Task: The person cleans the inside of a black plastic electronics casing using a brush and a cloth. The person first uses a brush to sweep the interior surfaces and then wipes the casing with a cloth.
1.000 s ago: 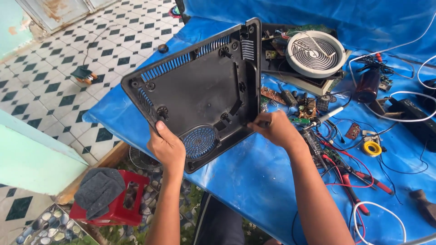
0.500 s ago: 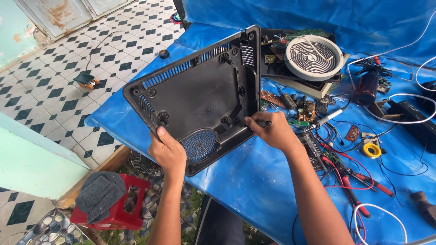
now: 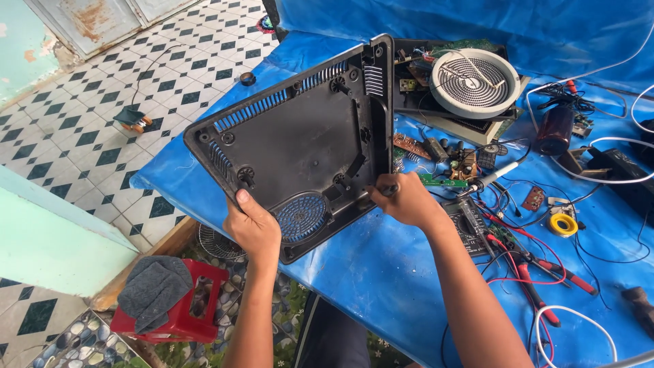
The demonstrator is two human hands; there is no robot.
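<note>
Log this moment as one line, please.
left hand grips black casing edge | right hand at casing's side, small dark tool | casing tilted over blue tarp

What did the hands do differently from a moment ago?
Very little changed. The left hand slid slightly up the near edge of the black plastic casing, thumb now nearer the screw post. The right hand stayed at the casing's lower right corner, still pinching a small dark tool there. The casing stays tilted up over the blue tarp.
</note>
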